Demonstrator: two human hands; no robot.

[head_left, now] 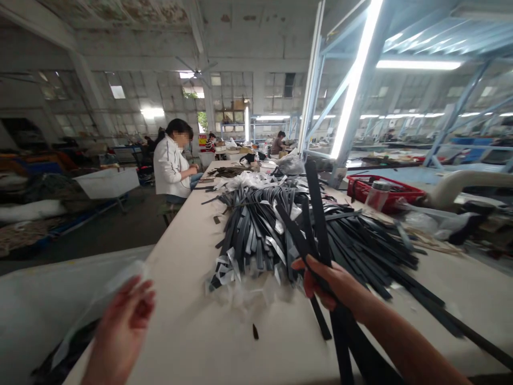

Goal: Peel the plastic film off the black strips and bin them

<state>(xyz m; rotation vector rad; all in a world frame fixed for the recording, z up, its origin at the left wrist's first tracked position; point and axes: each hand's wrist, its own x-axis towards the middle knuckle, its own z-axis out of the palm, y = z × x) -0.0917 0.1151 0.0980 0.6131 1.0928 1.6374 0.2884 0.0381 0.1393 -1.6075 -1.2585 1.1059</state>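
My right hand (pixel 326 280) grips a bunch of long black strips (pixel 316 214) that stick up above the fingers and hang down past the wrist. Just beyond it lies a big pile of black strips (pixel 280 230) with white paper tabs mixed in. My left hand (pixel 124 321) is raised at the table's near left corner, fingers curled on a blurred clear film strip (pixel 108 291). A small dark scrap (pixel 255 332) lies on the pale table (pixel 192 321) between my hands.
A person in a white top (pixel 171 166) sits at the table's far left side; others work further back. A red basket (pixel 385 191) and a clear jar (pixel 377 195) stand at the right. A large clear plastic bag (pixel 48 299) lies left of the table.
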